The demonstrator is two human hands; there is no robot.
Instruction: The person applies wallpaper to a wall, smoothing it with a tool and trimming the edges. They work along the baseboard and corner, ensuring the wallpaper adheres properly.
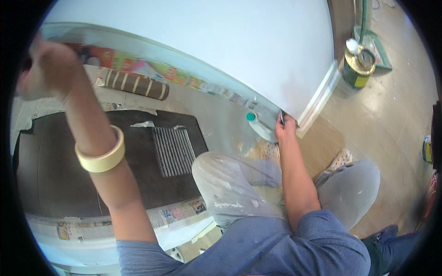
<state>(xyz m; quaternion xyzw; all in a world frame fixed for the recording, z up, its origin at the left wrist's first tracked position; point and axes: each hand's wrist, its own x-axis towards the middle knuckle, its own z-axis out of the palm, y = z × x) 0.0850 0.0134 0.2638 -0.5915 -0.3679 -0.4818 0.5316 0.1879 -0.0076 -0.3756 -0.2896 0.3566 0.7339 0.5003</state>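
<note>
My left hand (pixel 48 69) is raised at the upper left, near the end of a strip of colourful printed paper (pixel 152 69) along the foot of a white wall (pixel 207 37). Motion blur smears its fingers, and I cannot make out anything in them. Around my left forearm sits a roll of pale yellow masking tape (pixel 101 158). Low by the wall's corner, my right hand (pixel 286 128) is closed on a small dark flat tool (pixel 282 116), mostly hidden by the fingers. Just left of that hand is a translucent bottle (pixel 263 131) with a teal cap.
A brown striped roll (pixel 136 85) lies beyond a dark panel (pixel 115 188) bearing a grey ribbed grille (pixel 174 152). Newspaper (pixel 172 213) edges the panel. A paint tin (pixel 358 73) and green dustpan (pixel 380 53) stand at the far right. Dark clothing (pixel 391 250) shows lower right.
</note>
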